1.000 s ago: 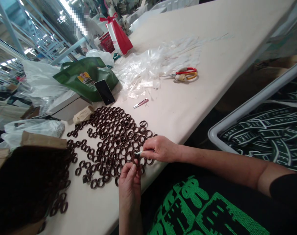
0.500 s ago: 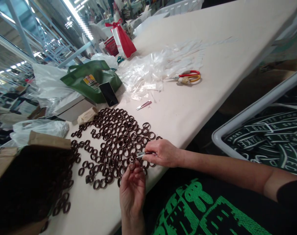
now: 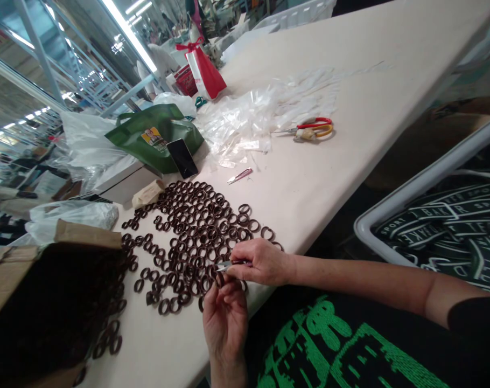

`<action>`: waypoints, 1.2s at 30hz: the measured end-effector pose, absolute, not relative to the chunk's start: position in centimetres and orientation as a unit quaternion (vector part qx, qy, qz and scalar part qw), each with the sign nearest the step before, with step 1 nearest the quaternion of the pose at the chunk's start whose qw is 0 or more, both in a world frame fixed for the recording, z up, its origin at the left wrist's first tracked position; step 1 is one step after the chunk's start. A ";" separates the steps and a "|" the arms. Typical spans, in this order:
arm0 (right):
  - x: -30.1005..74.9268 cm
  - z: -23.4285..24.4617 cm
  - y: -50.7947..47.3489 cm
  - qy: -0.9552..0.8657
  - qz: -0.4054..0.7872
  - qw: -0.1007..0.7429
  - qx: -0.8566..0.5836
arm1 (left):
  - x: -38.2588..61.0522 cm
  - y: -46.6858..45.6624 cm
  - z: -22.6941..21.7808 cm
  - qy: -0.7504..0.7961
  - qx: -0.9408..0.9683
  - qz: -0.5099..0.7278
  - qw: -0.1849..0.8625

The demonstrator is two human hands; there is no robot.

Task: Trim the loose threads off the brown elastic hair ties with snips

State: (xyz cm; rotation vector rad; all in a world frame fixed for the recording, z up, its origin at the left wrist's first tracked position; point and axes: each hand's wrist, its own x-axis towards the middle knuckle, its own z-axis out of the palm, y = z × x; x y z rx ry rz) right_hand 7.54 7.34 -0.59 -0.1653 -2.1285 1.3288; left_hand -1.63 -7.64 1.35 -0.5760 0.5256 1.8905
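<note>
While the left hand pinches one brown ring between thumb and fingertips, fingers curled tight on it, the right hand is closed round small snips, metal tip sticking out toward the ring. Tip sits just above the ring; whether they touch cannot be told. Both hands at the near edge of the table, fingertips almost meeting. Ring held upright, just off the cloth. Directly beyond the fingertips: loose rings spread flat, many touching, some stray ones just beside the right knuckles. Further out from the right fingers, a second pair of snips, pink-handled, lying alone. Well beyond that, scissors with red and yellow handles next to a heap of clear bags. Out past the left fingers, a phone leans on a green bag. Far to the left of the left hand, a carton with a dark mass of more rings.
</note>
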 end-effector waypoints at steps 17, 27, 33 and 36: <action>6.9 -1.0 7.8 -0.816 0.498 0.293 -0.030 | -1.5 -8.0 0.4 0.218 -0.182 0.768 0.574; 7.2 -1.5 7.9 -0.820 0.486 0.298 -0.053 | -1.5 -8.1 0.0 0.214 -0.156 0.768 0.583; 7.7 -1.5 8.0 -0.804 0.497 0.322 -0.051 | -1.3 -8.2 0.3 0.183 -0.129 0.790 0.571; 7.6 -1.4 7.8 -0.809 0.499 0.309 -0.032 | -1.3 -8.4 0.0 0.195 -0.117 0.786 0.574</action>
